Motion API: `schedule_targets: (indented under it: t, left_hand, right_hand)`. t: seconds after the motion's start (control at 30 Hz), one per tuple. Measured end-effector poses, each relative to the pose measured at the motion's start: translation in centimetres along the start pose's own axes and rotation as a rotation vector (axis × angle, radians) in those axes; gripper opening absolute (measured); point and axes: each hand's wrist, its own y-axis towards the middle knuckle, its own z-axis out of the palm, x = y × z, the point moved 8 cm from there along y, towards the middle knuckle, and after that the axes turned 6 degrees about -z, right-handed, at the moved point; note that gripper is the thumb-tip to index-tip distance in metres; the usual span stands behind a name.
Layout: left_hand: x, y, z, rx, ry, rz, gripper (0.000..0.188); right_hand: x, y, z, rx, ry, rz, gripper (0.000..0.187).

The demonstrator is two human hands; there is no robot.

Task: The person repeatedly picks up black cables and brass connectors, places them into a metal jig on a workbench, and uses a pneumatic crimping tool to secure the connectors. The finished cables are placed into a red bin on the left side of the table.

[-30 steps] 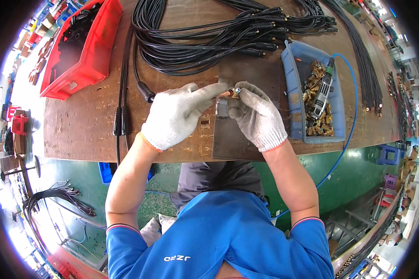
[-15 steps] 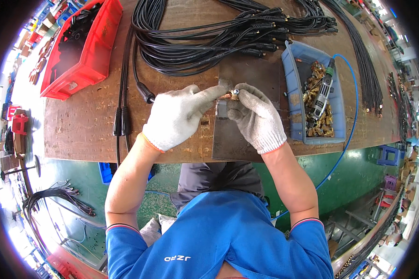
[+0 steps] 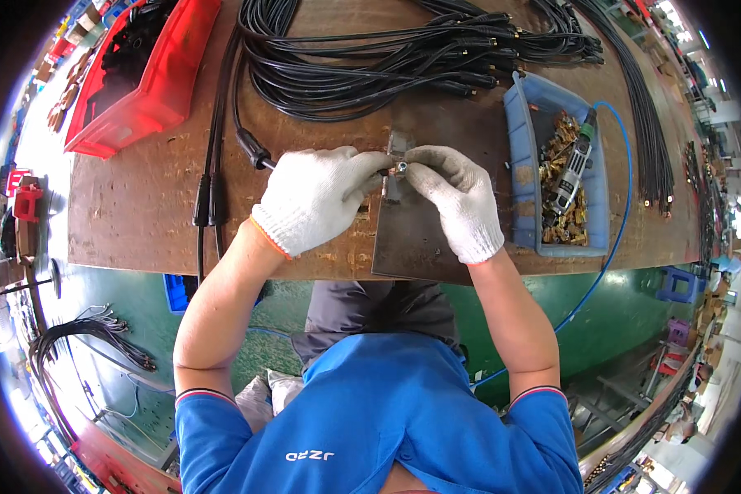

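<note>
My left hand (image 3: 311,196), in a white knit glove, is closed around a black cable whose end reaches out past my fingertips. A black sleeve (image 3: 253,148) sits on that cable to the left of the glove. My right hand (image 3: 463,202), gloved too, pinches a small brass clamp (image 3: 401,167) with a silvery screw in it. The clamp meets the cable's end between my two hands, over a dark metal plate (image 3: 424,247) on the table. My fingers partly hide how far the cable end goes into the clamp.
A blue bin (image 3: 520,198) on the right holds brass clamps (image 3: 561,140) and a pneumatic screwdriver (image 3: 570,177) with a blue hose (image 3: 626,198). Bundled black cables (image 3: 337,78) lie at the back. A red bin (image 3: 160,107) of black parts stands far left.
The head view has shifted slightly. The clamp has turned so that its screw faces up toward me, and my hands stay close together around the cable end.
</note>
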Motion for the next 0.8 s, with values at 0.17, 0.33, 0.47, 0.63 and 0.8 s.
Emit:
schedule_targets:
  t: [0.17,0.33,0.47,0.63,0.8]
  left_hand:
    - [0.6,0.1,0.8,0.011,0.001,-0.022,0.021]
    - [1.2,0.1,1.4,-0.007,0.006,-0.050,0.020]
    - [1.8,0.7,1.9,-0.016,0.034,-0.046,0.020]
    - [2.7,1.6,2.9,0.038,0.083,-0.047,0.021]
    - [3.6,1.8,4.3,0.043,0.061,-0.057,0.021]
  right_hand:
    - [0.2,0.5,0.0,0.087,-0.305,-0.134,0.017]
    - [2.3,0.7,0.5,0.109,-0.695,-0.374,0.017]
    - [3.3,1.4,0.7,0.071,-0.892,-0.510,0.016]
    - [3.2,2.1,1.2,0.049,-1.063,-0.518,0.015]
    - [2.0,3.3,0.3,0.125,-1.032,-0.366,0.017]
